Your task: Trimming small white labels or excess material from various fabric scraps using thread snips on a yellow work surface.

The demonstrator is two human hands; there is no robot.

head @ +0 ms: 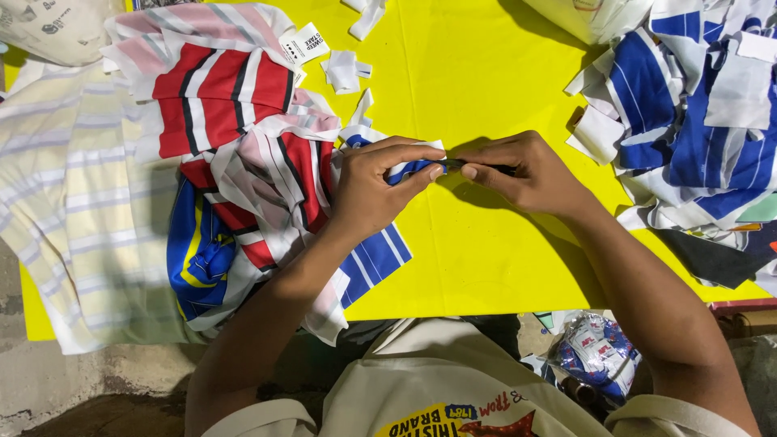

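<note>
Blue-and-white fabric strip (409, 168) sits pinched in the left hand (374, 188) above the yellow worktop (477, 251); the right hand (518, 171), just beside it, grips a dark slim tool (477, 167) touching the cloth. Keeping the strip taut likely helps the tool work cleanly

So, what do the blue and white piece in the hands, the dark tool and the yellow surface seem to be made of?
The blue and white striped piece looks like soft knit fabric: it folds limply under the left hand. The dark tool in the right hand is mostly hidden, so its material is unclear. The yellow surface looks smooth and matte, perhaps cloth or plastic sheet.
</note>
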